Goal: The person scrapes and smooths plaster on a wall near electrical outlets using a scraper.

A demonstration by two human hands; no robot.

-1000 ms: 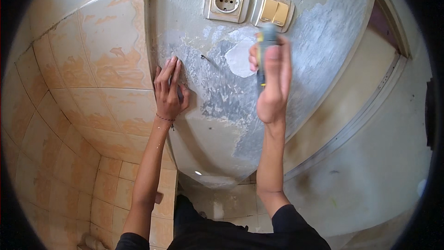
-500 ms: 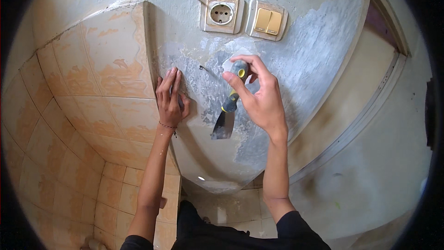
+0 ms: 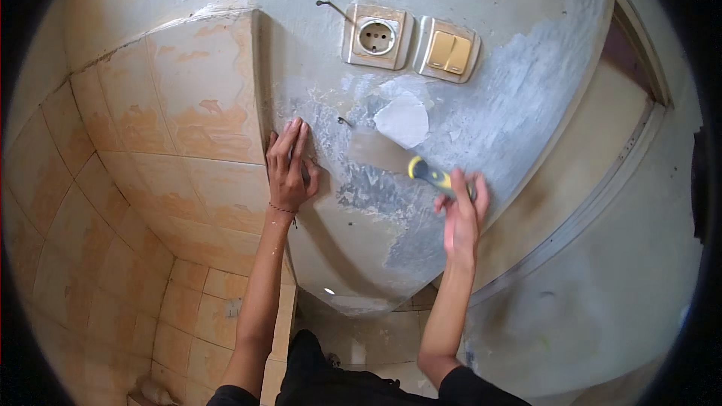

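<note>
My right hand (image 3: 461,218) grips the dark and yellow handle of a putty knife (image 3: 430,173). The metal blade, smeared by motion, points left over the wall (image 3: 353,244), just below a bare white patch (image 3: 404,119). Whether the blade touches the surface I cannot tell. Around the patch, the grey-blue paint is scraped and flaking. Beside the tile edge, my left hand (image 3: 289,171) rests on the wall with its fingers stretched upward, holding nothing that I can see.
Above the scraped area are a wall socket (image 3: 376,37) and a double light switch (image 3: 449,51). One nail (image 3: 331,7) sticks out by the socket, another (image 3: 344,121) by the blade. Orange-patterned tiles (image 3: 203,83) cover the left; a door (image 3: 579,150) stands right.
My right hand has moved down and right, and the blade has swung from pointing down to pointing left. The white patch shows fully now. My left hand stays against the wall; the view shifted slightly.
</note>
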